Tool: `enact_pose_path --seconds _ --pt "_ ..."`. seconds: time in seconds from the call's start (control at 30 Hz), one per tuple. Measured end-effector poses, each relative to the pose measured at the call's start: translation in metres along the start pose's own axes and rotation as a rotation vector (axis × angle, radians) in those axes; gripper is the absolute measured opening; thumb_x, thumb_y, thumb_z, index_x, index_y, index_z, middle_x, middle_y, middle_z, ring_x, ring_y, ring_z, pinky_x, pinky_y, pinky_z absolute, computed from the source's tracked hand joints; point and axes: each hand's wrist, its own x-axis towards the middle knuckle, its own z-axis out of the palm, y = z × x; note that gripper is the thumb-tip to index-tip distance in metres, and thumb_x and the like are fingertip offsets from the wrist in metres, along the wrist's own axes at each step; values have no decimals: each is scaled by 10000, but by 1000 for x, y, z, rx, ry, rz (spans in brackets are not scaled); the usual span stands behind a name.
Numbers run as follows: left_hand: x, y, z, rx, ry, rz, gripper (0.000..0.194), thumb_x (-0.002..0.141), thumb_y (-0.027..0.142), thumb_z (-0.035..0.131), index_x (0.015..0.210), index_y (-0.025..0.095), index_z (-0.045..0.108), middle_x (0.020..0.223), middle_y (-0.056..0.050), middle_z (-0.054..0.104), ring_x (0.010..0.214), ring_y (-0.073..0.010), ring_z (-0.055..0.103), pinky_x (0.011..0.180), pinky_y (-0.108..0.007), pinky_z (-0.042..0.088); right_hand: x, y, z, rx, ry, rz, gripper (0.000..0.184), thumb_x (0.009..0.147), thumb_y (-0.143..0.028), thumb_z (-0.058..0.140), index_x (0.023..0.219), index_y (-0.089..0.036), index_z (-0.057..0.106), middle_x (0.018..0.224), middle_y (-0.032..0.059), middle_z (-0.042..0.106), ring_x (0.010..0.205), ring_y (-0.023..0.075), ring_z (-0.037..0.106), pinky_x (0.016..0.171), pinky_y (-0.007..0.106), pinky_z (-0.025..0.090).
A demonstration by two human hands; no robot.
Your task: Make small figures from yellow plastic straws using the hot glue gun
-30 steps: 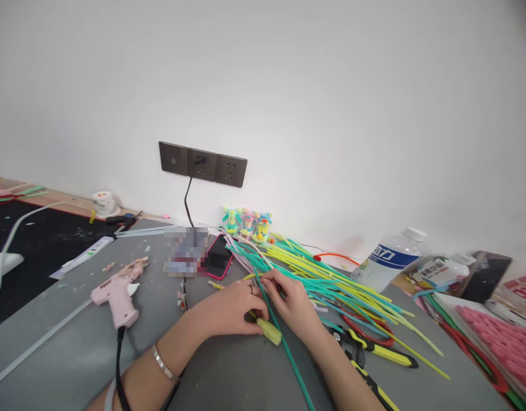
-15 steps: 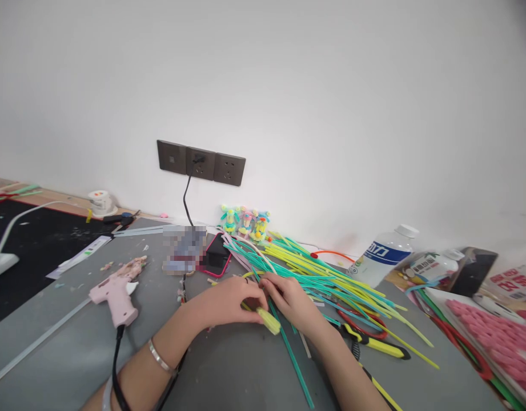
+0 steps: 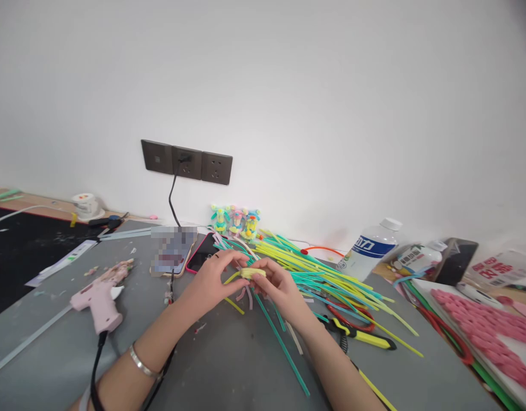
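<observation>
Pale yellow piece [image 3: 253, 274] between both hands [image 3: 211, 278] [image 3: 282, 285], in their grip

We are in a craft workspace: left of our coloured-stem heap [image 3: 314, 278] lies a glue gun [image 3: 99, 302], behind the heap small figures [image 3: 236, 222], before the heap yellow-handled pliers [image 3: 368, 337].

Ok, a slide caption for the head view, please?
Both hands hold a yellow bundle over a gray tabletop, a pink glue gun on the left, teal and yellow strips to the right.
</observation>
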Motion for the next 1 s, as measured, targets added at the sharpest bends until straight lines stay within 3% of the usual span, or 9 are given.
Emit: enact_pose_path --seconds 0.1,0.27,0.4,0.7,0.9,1.0 --pt "-1 2 0 0 -21 -23 323 827 252 702 1131 241 594 1124 -36 677 1003 -211 633 856 -312 468 1 1 -3 29 32 -40 310 838 -473 715 953 -214 590 817 -1 603 687 137 547 590 248 424" --pt "0 7 1 -30 -33 -41 187 867 270 647 1049 226 631 984 -16 695 880 -185 642 776 -278 466 2 4 -5 55 -14 -92 273 847 -424 721 974 -218 592 928 28 645 813 161 598 690 264 458" --pt "1 8 1 -65 -2 -22 116 874 272 628 964 199 638 886 -8 690 801 -168 637 711 -260 461 2 7 -5 43 1 -98 340 841 -433 723 1060 -235 553 929 29 670 789 170 606 685 277 455" --pt "1 5 0 -34 60 90 94 903 260 609 941 197 666 932 -38 718 891 -190 663 792 -292 486 -3 -2 -4 -205 79 -160 201 889 -379 655 973 -198 628 867 40 650 740 178 585 646 287 435" --pt "0 4 1 -12 79 82 114 929 285 593 969 201 660 947 -35 722 878 -179 677 785 -279 500 -4 3 -2 -445 166 -354 158 940 -275 571 1084 -215 592 859 20 601 667 149 491 608 270 399" --pt "-1 6 2 19 86 77 101 921 274 603 983 202 638 929 -14 713 811 -155 667 752 -260 495 -4 3 -3 -487 166 -387 88 948 -250 560 1022 -209 582 844 16 592 661 143 474 607 266 392"
